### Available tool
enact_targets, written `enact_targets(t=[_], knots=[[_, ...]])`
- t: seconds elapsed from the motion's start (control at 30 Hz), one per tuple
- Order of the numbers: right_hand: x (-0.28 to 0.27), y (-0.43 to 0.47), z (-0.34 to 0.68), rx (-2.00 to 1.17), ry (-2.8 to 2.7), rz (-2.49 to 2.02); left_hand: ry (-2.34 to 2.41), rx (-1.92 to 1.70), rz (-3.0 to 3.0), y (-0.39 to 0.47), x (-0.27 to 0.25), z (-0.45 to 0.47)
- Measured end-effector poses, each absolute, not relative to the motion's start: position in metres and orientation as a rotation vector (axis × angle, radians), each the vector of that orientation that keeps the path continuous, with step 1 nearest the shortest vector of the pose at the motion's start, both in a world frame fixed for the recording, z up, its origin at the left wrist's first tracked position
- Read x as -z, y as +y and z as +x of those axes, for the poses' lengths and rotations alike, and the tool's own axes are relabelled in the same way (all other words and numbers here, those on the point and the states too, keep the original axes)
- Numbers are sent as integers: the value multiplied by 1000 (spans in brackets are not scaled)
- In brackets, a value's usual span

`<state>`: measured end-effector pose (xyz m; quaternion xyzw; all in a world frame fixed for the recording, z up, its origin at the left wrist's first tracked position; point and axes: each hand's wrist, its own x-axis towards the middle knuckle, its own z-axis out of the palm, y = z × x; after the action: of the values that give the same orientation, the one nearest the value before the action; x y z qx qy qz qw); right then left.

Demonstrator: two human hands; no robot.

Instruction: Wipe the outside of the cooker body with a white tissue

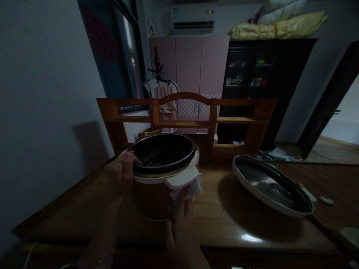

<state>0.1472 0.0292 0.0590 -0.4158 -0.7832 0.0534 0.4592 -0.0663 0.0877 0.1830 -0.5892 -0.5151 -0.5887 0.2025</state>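
Note:
An electric cooker (151,200) with a white collar and a brown body stands on the wooden desk, its top uncovered. Inside sits a dark inner pot (164,149). My left hand (122,170) grips the cooker's left rim, its fingers hooked over the edge. Below the cooker's white front handle (182,178), my right hand (182,220) presses a crumpled white tissue (193,188) against the side. Part of the tissue is hidden behind the fingers. To the right lies the cooker's round lid (272,186), inner side facing up.
A low wooden shelf frame (185,124) rises along the back of the desk (215,224). A wall (56,112) closes off the left side. A small pale object (326,201) lies beyond the lid. Pink cabinets (187,67) and a dark cupboard (260,89) stand farther back.

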Motion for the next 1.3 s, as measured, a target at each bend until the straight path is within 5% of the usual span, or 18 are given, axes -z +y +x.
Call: enact_targets(t=[0.33,1.3], knots=[[-24,18,122,42,-2049,-1101,-1463,1663,-1631,88,-183,-66],[-17,7,140,-130,-1895,-1415,-1438,1671,-1640,87,-186,-62]])
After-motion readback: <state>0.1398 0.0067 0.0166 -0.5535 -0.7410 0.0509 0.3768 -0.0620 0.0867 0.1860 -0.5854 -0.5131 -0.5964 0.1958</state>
